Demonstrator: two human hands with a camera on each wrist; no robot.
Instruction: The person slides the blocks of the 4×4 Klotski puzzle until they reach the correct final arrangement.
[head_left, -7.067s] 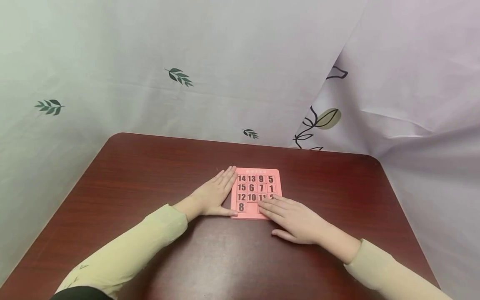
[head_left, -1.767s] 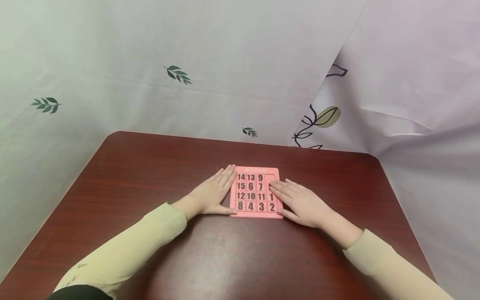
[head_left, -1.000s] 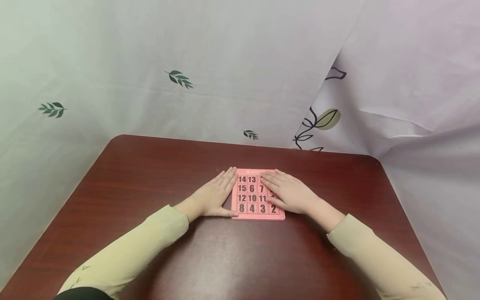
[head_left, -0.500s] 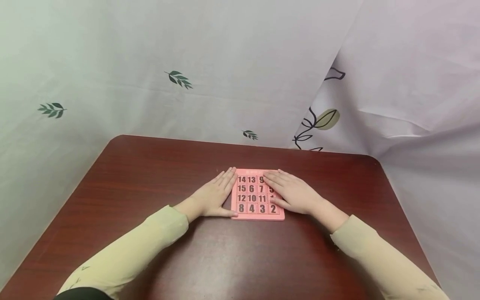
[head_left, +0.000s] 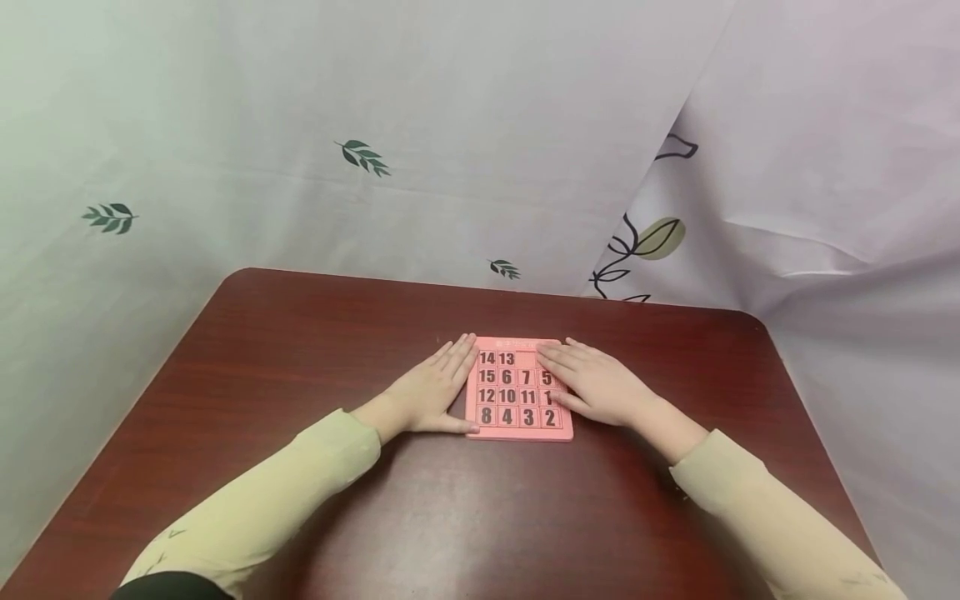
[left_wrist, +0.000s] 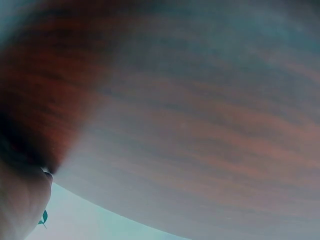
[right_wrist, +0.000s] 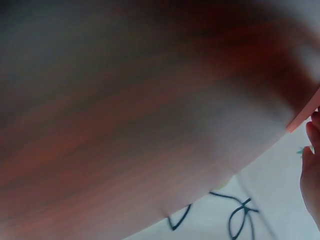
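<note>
A pink sliding number puzzle (head_left: 519, 434) lies flat on the table, its numbered tiles facing up. In the top row, 14 and 13 show, then comes a bare slot (head_left: 526, 359); the top right corner is covered by fingers. My left hand (head_left: 431, 392) lies along the puzzle's left edge with straight fingers, thumb at the near left corner. My right hand (head_left: 603, 385) rests over the right side, fingertips on the top row and thumb by the 1 tile (head_left: 548, 397). The right wrist view catches the puzzle's edge (right_wrist: 303, 113) beside curled-looking fingers (right_wrist: 312, 135).
The dark red wooden table (head_left: 315, 325) has rounded far corners. Pale curtains (head_left: 450, 167) with leaf prints hang behind it and at both sides. The left wrist view shows mostly blurred tabletop (left_wrist: 200, 135).
The bare slot went from the bottom row to the top right corner, then one place left. The 9 has gone from its slot as my right fingers moved right. My left hand stayed put.
</note>
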